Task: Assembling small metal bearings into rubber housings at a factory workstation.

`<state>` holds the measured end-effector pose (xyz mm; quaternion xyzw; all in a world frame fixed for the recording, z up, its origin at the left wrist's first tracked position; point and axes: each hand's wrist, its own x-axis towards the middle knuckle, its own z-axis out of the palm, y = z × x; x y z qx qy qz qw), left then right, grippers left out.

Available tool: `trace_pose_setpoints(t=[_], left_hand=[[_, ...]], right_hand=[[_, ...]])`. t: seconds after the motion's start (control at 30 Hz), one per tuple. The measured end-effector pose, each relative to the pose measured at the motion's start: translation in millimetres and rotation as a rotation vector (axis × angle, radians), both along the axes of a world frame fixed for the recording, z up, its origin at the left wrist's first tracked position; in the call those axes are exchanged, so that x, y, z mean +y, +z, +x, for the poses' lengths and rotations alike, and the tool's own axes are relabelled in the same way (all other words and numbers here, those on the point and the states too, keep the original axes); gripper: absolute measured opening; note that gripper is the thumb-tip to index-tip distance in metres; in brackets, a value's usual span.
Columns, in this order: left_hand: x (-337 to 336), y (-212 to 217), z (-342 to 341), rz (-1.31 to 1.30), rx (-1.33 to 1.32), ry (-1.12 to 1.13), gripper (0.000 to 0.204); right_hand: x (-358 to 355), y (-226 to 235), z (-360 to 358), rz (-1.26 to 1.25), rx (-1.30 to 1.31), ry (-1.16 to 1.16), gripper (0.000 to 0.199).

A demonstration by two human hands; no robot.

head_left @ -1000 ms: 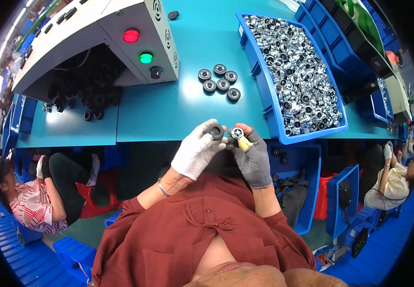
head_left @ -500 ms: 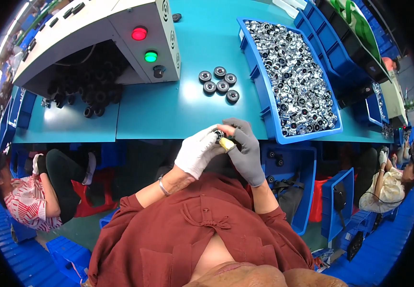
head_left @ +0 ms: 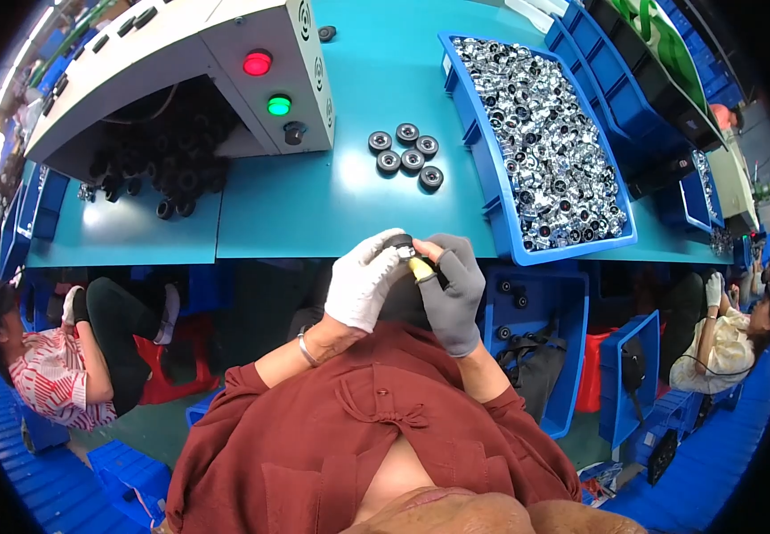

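Note:
My left hand [head_left: 363,280], in a white glove, pinches a small black round part [head_left: 398,241] at the near edge of the teal table [head_left: 340,200]. My right hand [head_left: 450,289], in a grey glove, grips a yellow-handled tool [head_left: 421,270] whose tip meets that part. The two hands touch each other just above my lap. Several black round parts [head_left: 405,151] lie in a cluster on the table beyond my hands.
A long blue bin [head_left: 501,191] full of shiny metal parts sits to the right. A grey machine box [head_left: 216,62] with a red and a green lamp stands at the left, black parts piled under it. People sit at the left and right edges.
My hands have closed together: the tool in my right hand now meets the black part in my left, where before they were slightly apart.

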<state>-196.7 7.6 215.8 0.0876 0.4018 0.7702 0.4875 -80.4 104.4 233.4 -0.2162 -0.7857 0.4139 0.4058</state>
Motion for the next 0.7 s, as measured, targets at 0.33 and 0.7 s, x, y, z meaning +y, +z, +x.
trace_pose_setpoints(t=[0.33,0.7], left_hand=[[-2,-6,3,-0.178,0.664,-0.029,0.034],[1,4,3,-0.081,0.453,0.074,0.028]], right_hand=[[5,1,3,0.319,-0.012,-0.043,0.029],[3,-1,-3,-0.002,-0.012,0.13,0.037]])
